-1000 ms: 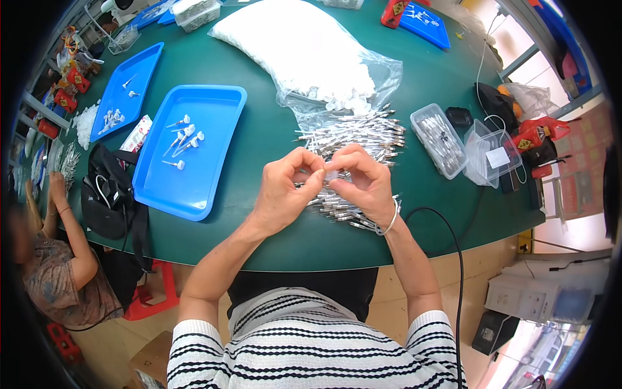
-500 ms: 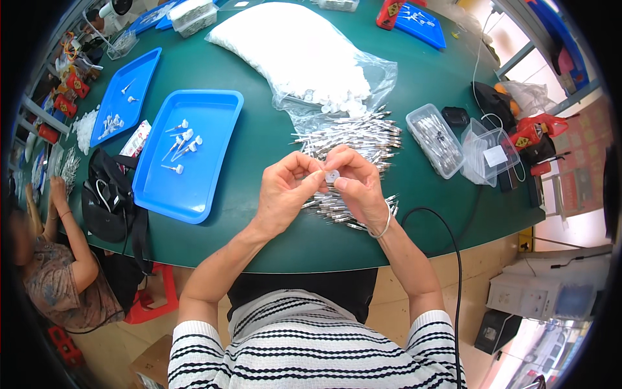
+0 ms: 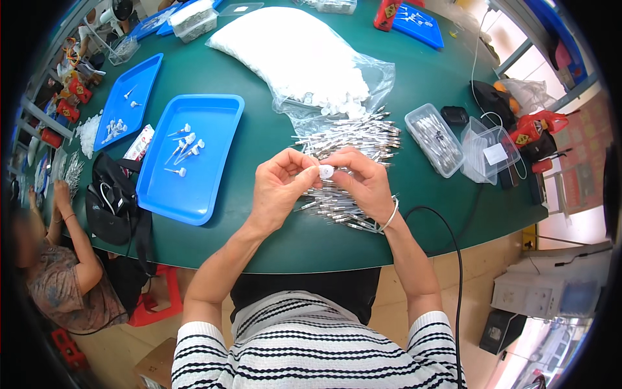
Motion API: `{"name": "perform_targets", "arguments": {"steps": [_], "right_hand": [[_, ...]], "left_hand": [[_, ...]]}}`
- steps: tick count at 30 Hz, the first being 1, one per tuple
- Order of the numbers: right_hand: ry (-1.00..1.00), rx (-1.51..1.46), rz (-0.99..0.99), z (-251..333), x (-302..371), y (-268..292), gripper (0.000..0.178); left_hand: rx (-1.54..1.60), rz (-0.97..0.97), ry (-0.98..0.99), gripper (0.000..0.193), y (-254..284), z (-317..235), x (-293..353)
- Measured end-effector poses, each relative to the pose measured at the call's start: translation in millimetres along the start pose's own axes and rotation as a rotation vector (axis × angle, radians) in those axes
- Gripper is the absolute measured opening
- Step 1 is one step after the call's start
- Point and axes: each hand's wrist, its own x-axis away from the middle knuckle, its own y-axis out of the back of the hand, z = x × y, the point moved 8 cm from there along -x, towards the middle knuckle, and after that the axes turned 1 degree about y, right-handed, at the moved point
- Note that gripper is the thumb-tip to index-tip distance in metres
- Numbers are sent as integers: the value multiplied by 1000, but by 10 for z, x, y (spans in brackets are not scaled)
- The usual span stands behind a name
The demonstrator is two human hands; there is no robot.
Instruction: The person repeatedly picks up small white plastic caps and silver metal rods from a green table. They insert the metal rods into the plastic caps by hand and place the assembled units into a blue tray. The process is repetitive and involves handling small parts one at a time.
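A small round white plastic cap [image 3: 326, 172] is between my two hands, above the green table. The thumb and fingers of my left hand [image 3: 277, 191] are closed in a pinch at its left edge. From the other side my right hand [image 3: 365, 188] pinches it too, thumb below and forefinger above. Whether a metal piece sits in the cap is hidden by my fingers. Right behind and under my hands lies a loose pile of thin metal rods [image 3: 353, 139]. Beyond it, white caps spill from a large clear plastic bag [image 3: 285, 52].
A blue tray [image 3: 194, 211] to the left holds several capped rods; another blue tray [image 3: 139, 71] stands beyond. At right are a clear box of rods [image 3: 435, 139], a clear lid [image 3: 492, 152] and a black cable [image 3: 453, 240]. A black bag [image 3: 107, 201] and a co-worker [image 3: 71, 272] are left.
The white cap has turned and shifted slightly left and down between my fingers, showing more of its face. My right fingers have spread a little around it.
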Motion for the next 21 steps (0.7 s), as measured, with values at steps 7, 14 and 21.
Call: {"name": "perform_targets", "arguments": {"steps": [7,14,21], "right_hand": [[-114,-131,-146,-96,65,56,10],[-2,5,-174,-36,36,96,11],[42,120,-140,7,32,71,13]], "left_hand": [[11,90,142,10,12,131,-45],[-280,-94,-143,11,87,-175,-12],[-607,-109,-345,12,-29,-335,29]]}}
